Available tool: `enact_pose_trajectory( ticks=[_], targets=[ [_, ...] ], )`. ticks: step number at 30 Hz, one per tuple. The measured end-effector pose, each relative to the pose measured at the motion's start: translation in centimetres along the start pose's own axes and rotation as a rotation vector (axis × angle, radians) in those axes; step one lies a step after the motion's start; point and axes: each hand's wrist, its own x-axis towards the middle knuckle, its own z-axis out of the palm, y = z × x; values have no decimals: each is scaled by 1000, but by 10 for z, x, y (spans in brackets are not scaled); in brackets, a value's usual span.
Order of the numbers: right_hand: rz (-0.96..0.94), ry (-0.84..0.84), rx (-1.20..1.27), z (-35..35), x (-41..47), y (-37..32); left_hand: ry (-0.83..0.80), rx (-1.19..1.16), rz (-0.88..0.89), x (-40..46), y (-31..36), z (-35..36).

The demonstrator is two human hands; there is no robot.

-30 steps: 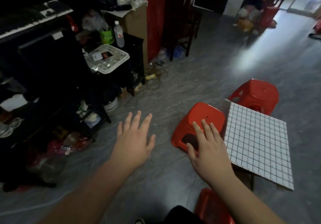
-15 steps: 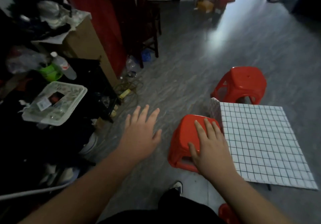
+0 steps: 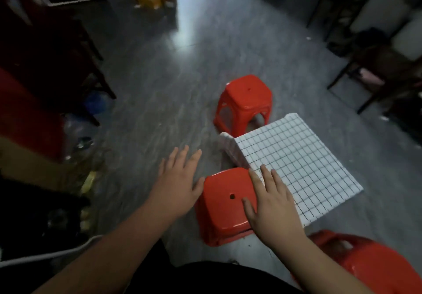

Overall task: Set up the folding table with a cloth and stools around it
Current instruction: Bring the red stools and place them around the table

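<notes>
A low table covered with a white cloth with a black grid [image 3: 294,163] stands on the grey floor. One red plastic stool [image 3: 221,204] sits at its near left corner. My right hand [image 3: 271,202] rests flat on that stool's seat, fingers straight and reaching the cloth's edge. My left hand [image 3: 180,181] hovers with fingers spread just left of the stool, its thumb at the seat's edge. A second red stool [image 3: 245,102] stands at the table's far side. A third red stool [image 3: 370,261] shows at the lower right, partly cut off.
Dark wooden chairs [image 3: 376,70] stand at the right. A red cloth and dark furniture [image 3: 41,65] line the left, with bottles and clutter [image 3: 89,138] on the floor below. Open grey floor [image 3: 173,70] stretches ahead toward bags at the far doorway.
My view has swung right, away from the cluttered shelves. The stool under my right hand now sits closer to me at the table's corner. My left hand has come nearer to its seat.
</notes>
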Motion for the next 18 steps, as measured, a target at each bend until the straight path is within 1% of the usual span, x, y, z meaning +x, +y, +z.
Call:
enact_pose_trajectory(
  ticks=[3,7,10,15,18],
  targets=[
    [200,6,26,15,24,-24,-37,-16,193,59,-26,0],
    [518,26,101,24,38,-74,-157,6,461,123,-52,-12],
    [671,88,131,20,37,-114,-228,36,627,151,-59,-22],
    [875,144,171,26,33,-146,-313,38,816,187,-55,-7],
    [956,121,222,42,28,-150,-343,66,860,198,-50,18]
  ],
)
